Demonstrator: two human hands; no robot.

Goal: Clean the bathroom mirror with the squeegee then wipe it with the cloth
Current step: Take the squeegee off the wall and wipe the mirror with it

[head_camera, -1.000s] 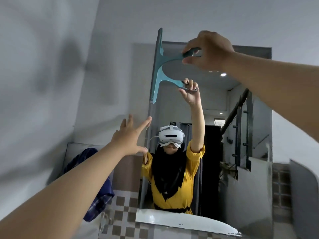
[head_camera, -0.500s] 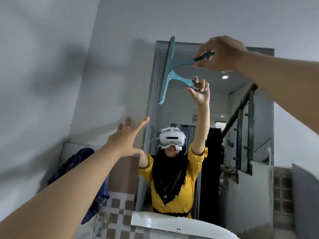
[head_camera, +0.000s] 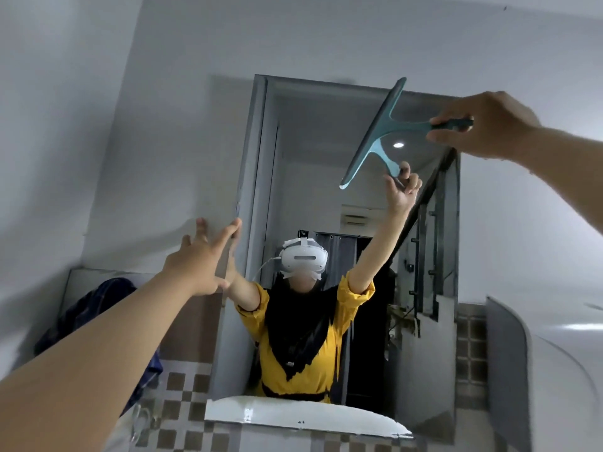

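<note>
Teal squeegee [head_camera: 375, 135], just one, pinched by its handle in right hand [head_camera: 483, 125], blade tilted against upper right of mirror [head_camera: 326, 207] (one mirror, wall-mounted). Left hand [head_camera: 199, 259] spread wide, fingers straight, fingertips at mirror's left edge, holding nothing. One blue checked cloth [head_camera: 94, 308] hanging at lower left, well apart from both hands. Compared with half a second ago: squeegee shifted rightward across glass, blade more slanted.

I note soft, even daylight, a bright ceiling-spot reflection in the rectangular wall mirror [head_camera: 293, 177], faint wall shadows, wide-angle bowing at edges, and slight motion blur.
</note>
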